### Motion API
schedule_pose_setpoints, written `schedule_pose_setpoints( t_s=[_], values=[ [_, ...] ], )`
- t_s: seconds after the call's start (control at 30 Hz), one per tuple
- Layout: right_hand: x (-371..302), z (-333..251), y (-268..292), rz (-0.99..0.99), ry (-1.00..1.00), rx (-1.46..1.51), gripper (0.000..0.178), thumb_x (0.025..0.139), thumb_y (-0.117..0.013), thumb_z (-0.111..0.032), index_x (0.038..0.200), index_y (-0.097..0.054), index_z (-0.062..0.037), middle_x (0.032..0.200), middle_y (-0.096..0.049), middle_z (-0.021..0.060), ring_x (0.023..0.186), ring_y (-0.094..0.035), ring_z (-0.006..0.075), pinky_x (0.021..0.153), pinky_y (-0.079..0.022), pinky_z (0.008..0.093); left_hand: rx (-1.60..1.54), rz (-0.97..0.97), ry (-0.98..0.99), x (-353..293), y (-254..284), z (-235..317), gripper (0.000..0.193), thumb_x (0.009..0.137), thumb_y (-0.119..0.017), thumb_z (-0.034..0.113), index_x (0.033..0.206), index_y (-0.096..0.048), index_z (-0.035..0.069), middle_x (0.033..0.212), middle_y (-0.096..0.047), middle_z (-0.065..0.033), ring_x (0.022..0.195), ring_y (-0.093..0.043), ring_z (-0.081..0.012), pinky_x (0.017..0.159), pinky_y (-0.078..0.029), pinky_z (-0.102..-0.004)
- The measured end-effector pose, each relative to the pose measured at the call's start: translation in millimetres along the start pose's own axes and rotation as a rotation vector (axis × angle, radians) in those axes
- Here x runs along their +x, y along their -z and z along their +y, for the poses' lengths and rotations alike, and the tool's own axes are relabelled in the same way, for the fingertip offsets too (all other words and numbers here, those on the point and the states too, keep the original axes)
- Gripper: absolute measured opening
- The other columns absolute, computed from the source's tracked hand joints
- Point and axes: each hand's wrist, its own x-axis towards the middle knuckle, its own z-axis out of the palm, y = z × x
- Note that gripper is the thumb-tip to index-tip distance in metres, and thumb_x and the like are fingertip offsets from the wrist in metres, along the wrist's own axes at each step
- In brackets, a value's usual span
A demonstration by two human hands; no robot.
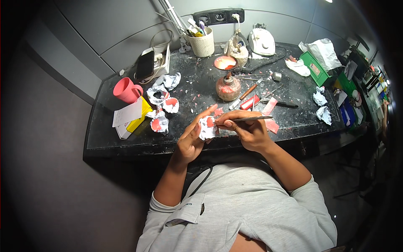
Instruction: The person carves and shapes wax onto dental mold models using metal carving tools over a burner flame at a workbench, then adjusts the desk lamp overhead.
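Observation:
Just over the table's front edge, my left hand (191, 140) grips a white plaster cast (203, 133) with a pink wax patch on it. My right hand (251, 133) pinches a slim metal wax carver (262, 118), its tip end at the pink patch; the fingers partly hide that tip. Beyond my hands stands a round glass spirit burner (228, 88), with a dish of molten pink wax (225, 63) above it. Pink wax sheets (272, 126) lie to the right of my right hand.
Several white plaster casts with pink wax (159, 124) lie left, near a pink mug (125, 90) and a yellow box (139, 120). A wooden-handled knife (251, 89), a red stick (250, 102) and a black pen (285, 103) lie right. Behind are a phone (145, 65) and a white pot (202, 45).

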Motion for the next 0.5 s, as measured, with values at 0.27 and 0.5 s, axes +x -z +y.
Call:
schedule_pose_setpoints(
  t_s=[0.27, 0.5],
  values=[
    [0.6, -3.1, 0.9, -0.040, 0.038, -0.015, 0.014, 0.095, -0.068, -0.001, 0.107, -0.074, 0.0036, 0.100, -0.076, 0.0129, 0.091, -0.072, 0.0166, 0.081, -0.059, 0.0290, -0.091, -0.051, 0.035, -0.8, 14.9, -7.8, 0.079, 0.107, -0.041, 0.051, 0.156, -0.026, -0.009, 0.122, -0.066, -0.0129, 0.099, -0.063, -0.0146, 0.075, -0.044, -0.0260],
    [-1.0, -3.9, -0.6, -0.053, 0.015, 0.073, 0.014, 0.097, -0.066, 0.000, 0.109, -0.073, 0.0041, 0.103, -0.074, 0.0122, 0.095, -0.073, 0.0173, 0.085, -0.061, 0.0298, -0.131, -0.002, 0.063, -2.2, 8.2, -3.4, 0.076, 0.106, -0.043, 0.049, 0.156, -0.030, -0.007, 0.111, -0.065, -0.0085, 0.093, -0.057, -0.0116, 0.074, -0.043, -0.0256]
  ],
)
